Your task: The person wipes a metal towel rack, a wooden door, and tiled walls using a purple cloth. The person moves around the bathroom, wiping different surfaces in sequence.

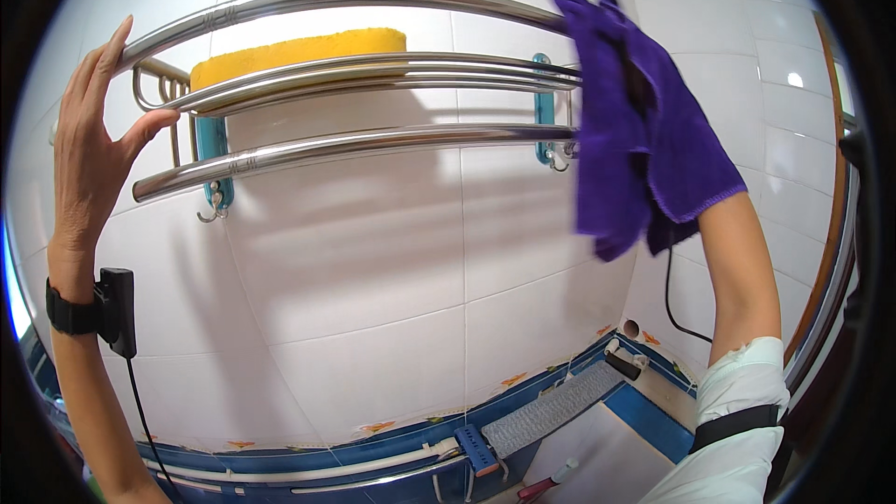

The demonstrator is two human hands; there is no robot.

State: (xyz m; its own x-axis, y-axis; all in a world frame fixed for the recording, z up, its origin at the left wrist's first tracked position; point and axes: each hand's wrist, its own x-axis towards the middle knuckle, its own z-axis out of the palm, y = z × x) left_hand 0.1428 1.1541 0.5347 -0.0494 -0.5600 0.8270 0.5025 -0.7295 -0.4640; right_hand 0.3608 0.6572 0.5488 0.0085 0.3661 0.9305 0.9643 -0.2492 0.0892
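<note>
A shiny metal towel rack (345,137) with several horizontal bars is fixed to the tiled wall at about head height. At its left end is my left hand (98,126), fingers stretched upward beside the top bar and thumb spread against the shelf's corner; it is open. A purple cloth (644,121) covers my right hand and hangs over the rack's right end, hiding the fingers. Only the right wrist and forearm come out below the cloth. On the rack's shelf, towards the left, lies a yellow sponge-like block (303,51).
Blue brackets (544,112) with small hooks hold the rack. Low down, a white pipe (392,455) runs along the wall near a blue brush-like piece (477,450) and a grey textured strip (551,408). A dark cable (668,289) hangs below the cloth.
</note>
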